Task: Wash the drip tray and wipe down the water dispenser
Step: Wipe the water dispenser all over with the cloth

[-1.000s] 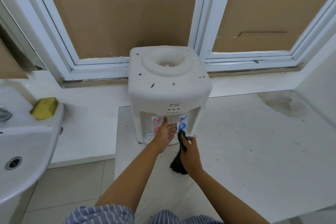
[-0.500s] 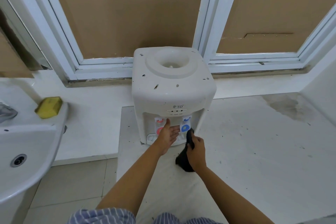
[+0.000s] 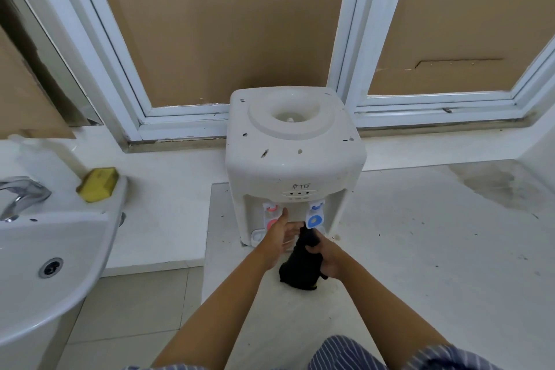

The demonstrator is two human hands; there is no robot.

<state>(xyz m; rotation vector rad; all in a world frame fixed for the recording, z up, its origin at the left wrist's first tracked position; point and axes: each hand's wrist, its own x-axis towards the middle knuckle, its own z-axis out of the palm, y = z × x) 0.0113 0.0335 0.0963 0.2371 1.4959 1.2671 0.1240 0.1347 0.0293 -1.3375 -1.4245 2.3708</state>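
A white table (image 3: pixel 420 249), speckled with dark grit and stained at its far right, runs below cardboard-covered windows (image 3: pixel 222 39), with a basin (image 3: pixel 60 249) and a yellow sponge (image 3: pixel 97 184) off to the left. The water dispenser (image 3: pixel 292 156) stands at the table's near left corner, its top dotted with dark marks and its tap recess facing the person.

The left hand (image 3: pixel 277 236) reaches into that recess, fingers spread and flat, thumb up beside the red tap (image 3: pixel 271 221); its grip is loose, closed on nothing that I can see. The right hand (image 3: pixel 326 258) is clenched around a black cloth (image 3: pixel 300 267), whose long axis runs from a bunched end resting on the table up toward the blue tap (image 3: pixel 314 218), the upper tip just under it.

The drip tray (image 3: pixel 258 235) sits in its slot at the foot of the recess, mostly hidden by the left hand, only its left corner showing. It lies directly beneath and just ahead of the left fingers, running side to side across the dispenser's front. The left hand is plainly the nearer and the free one, so sliding the tray out toward the person looks like its job, though whether the fingertips already touch the tray cannot be told.
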